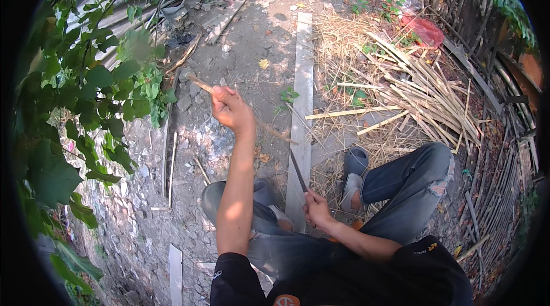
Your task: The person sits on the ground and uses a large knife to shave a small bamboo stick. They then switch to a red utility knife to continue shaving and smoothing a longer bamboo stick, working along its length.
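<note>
My left hand (232,110) is raised left of the middle, its fingers wrapped round a thin wooden stick (200,83). One short end of the stick juts out beyond the thumb. Its other part, blurred, slants down to the right toward the long board. Lower down, between my knees, my right hand (318,208) grips a knife with a long dark blade (298,171). The blade points up and away over the board, its tip close to the stick's blurred end. The fist hides most of the knife's handle.
A long grey board (303,65) lies on the dirt ahead, running between my feet. Split pale sticks (427,85) are heaped on straw at the right, with a red plastic bag (424,30) behind. Leafy branches (86,105) hang at the left. Piled poles (492,214) line the right.
</note>
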The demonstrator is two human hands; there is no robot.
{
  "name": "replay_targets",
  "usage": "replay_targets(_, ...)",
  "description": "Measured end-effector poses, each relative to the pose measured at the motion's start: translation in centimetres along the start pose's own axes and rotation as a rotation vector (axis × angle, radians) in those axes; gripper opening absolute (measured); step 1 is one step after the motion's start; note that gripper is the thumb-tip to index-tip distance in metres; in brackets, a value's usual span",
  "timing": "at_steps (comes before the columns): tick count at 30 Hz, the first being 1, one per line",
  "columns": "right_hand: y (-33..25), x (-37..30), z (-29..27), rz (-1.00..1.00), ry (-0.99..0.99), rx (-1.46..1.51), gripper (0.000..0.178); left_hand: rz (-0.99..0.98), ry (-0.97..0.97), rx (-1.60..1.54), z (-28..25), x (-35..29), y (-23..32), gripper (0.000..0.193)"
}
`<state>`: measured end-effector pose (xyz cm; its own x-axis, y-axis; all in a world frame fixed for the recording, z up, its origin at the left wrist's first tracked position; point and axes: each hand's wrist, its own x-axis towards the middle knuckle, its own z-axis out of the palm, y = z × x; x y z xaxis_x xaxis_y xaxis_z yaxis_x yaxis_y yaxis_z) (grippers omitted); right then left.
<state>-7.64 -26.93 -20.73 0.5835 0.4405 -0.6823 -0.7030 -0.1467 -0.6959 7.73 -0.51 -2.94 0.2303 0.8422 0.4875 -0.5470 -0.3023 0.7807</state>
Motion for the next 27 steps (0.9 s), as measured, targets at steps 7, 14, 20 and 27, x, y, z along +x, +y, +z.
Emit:
replay_targets(7,-1.1,2.4,2.0,-0.697,-0.118,-0.193,0.048,0.078,0.070,0.007,-2.2,-3.5,2.9,0.049)
replay_targets(14,-2.9,-1.6,-4.4,-0.110,-0.010,0.208,0.053,0.274,0.210,-0.234,-7.1,-5.2,20.7,0.053)
replay_targets(20,-13.2,-15.7,-7.8,-0.721,0.026,0.324,0.056,0.323,0.290,-0.440,-16.2,-8.6,28.3,0.057)
replay_targets(27,-19.0,-24.7,-18.6,-1.334,0.491,0.430,0.050,0.191,0.441,-0.798,-26.6,-12.6,29.4,0.055)
